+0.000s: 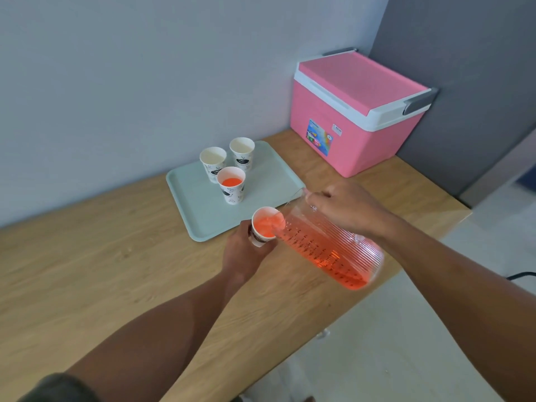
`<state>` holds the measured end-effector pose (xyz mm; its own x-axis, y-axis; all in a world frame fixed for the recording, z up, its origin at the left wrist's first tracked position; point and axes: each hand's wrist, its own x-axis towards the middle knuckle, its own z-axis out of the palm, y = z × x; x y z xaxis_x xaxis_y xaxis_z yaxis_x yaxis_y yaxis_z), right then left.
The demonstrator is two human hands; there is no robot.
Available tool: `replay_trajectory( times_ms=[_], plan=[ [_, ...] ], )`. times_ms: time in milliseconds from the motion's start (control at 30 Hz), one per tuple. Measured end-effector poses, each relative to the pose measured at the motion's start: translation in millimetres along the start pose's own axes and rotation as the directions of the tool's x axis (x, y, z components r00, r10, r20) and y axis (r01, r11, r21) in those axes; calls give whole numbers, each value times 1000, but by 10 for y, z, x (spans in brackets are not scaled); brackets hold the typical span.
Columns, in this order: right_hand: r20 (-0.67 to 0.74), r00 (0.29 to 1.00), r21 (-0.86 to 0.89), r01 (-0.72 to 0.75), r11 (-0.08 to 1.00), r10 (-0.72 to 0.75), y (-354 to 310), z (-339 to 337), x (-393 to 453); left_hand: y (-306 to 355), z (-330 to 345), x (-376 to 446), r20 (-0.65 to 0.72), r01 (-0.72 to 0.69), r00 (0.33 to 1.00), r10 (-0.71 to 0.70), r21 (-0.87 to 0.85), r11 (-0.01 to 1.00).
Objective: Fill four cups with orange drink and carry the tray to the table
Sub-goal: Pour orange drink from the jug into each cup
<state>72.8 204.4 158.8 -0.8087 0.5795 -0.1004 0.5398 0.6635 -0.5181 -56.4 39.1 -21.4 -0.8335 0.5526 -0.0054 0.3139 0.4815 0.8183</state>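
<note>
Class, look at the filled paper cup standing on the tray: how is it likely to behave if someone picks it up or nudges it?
The filled paper cup probably has thin walls that give under a hard squeeze. Orange drink sits well up inside, so a quick lift or nudge could slop it over. It stands tall on a narrower base on the smooth tray, so a sideways push may tip or slide it.

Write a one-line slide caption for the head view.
Right hand tips jug into cup held by left hand; three cups wait on tray.

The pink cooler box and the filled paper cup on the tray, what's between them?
In the head view, only bare mint-green tray and wooden countertop lie between the pink cooler box and the filled paper cup.
</note>
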Motion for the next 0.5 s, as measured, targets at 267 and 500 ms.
replay_trajectory(
  times_ms=[267, 500],
  plan=[
    [-8, 998, 23, -66, 998, 66, 183, -114, -83, 99, 163, 1, 47, -52, 998, 52, -17, 999],
    [-37, 977, 56, -208, 977, 210, 428, -289, -222, 272, 433, 52, 108, -120, 987, 121, -10, 993]
  ],
)
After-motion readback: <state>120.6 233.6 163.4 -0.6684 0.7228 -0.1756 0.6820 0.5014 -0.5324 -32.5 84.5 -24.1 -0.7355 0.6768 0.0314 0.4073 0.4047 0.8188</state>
